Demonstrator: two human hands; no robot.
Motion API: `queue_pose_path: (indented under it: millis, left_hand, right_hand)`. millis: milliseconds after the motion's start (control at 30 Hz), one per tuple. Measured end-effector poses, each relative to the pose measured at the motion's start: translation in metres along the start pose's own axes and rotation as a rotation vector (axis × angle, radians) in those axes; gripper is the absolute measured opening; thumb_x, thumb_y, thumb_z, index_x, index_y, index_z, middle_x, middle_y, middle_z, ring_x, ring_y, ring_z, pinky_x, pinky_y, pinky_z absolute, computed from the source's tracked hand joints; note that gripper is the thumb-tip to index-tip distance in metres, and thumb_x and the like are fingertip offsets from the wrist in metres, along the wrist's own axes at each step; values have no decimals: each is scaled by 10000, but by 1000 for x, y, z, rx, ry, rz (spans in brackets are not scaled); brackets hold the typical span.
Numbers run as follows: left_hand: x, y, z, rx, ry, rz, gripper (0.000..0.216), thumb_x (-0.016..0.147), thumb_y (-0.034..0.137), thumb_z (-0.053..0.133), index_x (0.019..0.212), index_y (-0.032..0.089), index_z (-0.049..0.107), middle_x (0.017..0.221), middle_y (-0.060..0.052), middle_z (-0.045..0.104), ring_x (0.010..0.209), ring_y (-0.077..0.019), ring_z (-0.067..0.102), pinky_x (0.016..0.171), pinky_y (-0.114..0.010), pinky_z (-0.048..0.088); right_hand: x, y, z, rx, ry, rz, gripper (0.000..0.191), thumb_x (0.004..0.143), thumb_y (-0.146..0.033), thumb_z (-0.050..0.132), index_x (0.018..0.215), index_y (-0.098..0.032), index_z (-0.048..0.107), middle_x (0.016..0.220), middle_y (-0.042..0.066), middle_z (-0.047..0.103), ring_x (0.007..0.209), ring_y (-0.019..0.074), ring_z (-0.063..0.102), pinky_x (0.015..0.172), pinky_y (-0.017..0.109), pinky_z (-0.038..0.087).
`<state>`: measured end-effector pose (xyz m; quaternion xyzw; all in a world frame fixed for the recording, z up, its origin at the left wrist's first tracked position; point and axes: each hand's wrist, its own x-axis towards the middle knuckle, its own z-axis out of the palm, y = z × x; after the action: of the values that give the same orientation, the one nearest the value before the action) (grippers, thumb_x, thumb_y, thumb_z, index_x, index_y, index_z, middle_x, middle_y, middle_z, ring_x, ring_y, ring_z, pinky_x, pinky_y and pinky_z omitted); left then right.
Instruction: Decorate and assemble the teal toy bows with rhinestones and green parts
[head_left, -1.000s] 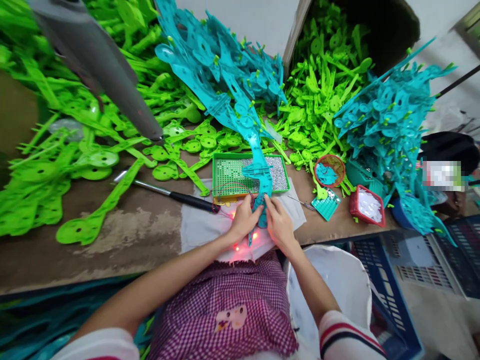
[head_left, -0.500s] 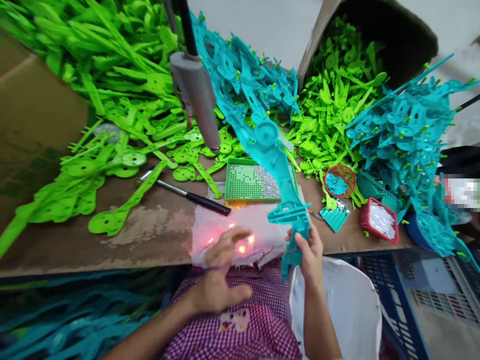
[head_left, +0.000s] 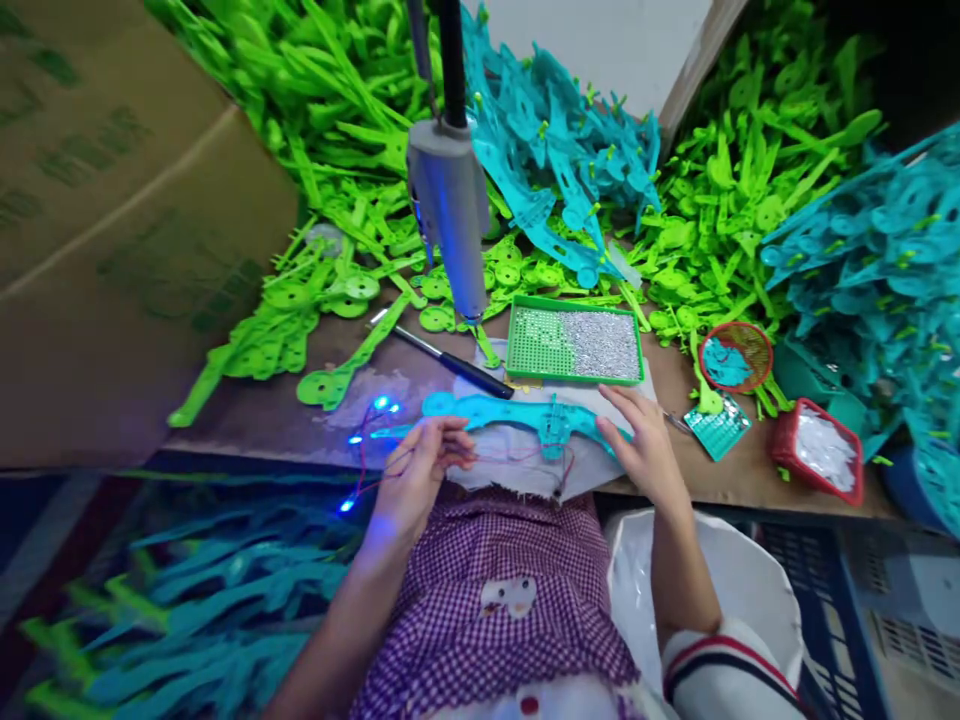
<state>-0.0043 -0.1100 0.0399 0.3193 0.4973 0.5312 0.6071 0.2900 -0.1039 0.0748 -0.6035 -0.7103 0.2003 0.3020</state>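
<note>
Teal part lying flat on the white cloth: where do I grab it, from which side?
Probably pinch the teal part on its narrow strip left of the raised middle block, coming from above. It lies flat, crosswise; the right hand rests on its right end, and wires trail by the left hand.

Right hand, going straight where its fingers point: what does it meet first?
Probably the front rim of the green tray, just beyond the right hand; depth is hard to judge.
</note>
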Motion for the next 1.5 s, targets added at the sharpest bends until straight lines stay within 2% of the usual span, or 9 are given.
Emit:
queue_pose_path:
  millis: [200,300,500,700,833,933,1067,1300,1500]
  left_hand:
    - [34,11,20,204,-61,224,351,942,513,624,1047,192,720,876,-37,704,705,-127,670,682,-238,590]
    - [51,10,29,166,-36,256,369,946,545,601,1051,208,709,882,-37,713,717,-139,687,674,-252,597]
    - [51,-7,18,143,-7,173,374,936,543,612,1012,190,712,847,-29,709,686,-134,679,640,-248,587]
    - [14,-21,5,421,-193,232,257,925,428,672,1034,210,752,907,-38,748,778,-159,700,737,-270,586]
    - [-5,-41,38,530,-473,443,211,884,308,742,1080,237,768,1031,-54,764,977,-192,707,884,-316,575]
    - [-8,-53,63,474,-431,555,114,894,247,732,1001,236,770,928,-30,767,873,-159,711,829,-292,583]
    - [-4,-55,72,459,-370,534,85,901,225,722,975,222,765,928,-31,770,867,-152,718,827,-284,589]
    - [-9,-61,68,386,-351,373,135,855,267,772,975,206,779,943,-46,785,843,-168,740,782,-272,607]
    - [-12,-69,72,389,-237,324,122,856,301,754,917,199,779,909,-50,789,842,-184,747,815,-313,618]
  right_hand:
    - [-40,-3,26,9,228,19,165,991,-319,575,1002,-230,713,941,46,741,877,188,679,820,332,506]
    - [-78,-8,58,-75,163,60,186,959,-366,636,860,-215,681,768,19,690,709,162,622,708,296,459]
    - [-97,-24,119,-333,3,32,218,959,-402,638,1043,-206,681,910,58,733,794,183,663,735,296,442]
    - [-86,-18,90,166,-53,179,197,977,-363,604,1030,-215,723,956,67,751,849,182,696,785,301,528]
    - [-67,-16,67,762,23,509,250,846,-458,754,914,-218,742,759,1,728,604,143,647,574,265,527]
    - [-53,-13,64,940,52,563,251,790,-452,808,850,-215,753,683,-21,702,540,112,599,542,240,494]
    - [-52,-9,63,991,13,483,286,874,-456,722,1064,-249,775,812,11,755,704,141,676,695,278,550]
    - [-55,-2,66,980,20,493,260,798,-443,801,965,-246,766,892,13,758,715,145,677,706,291,569]
    - [-57,-12,69,635,125,304,209,918,-411,669,1011,-245,757,998,52,747,938,185,679,897,340,537]
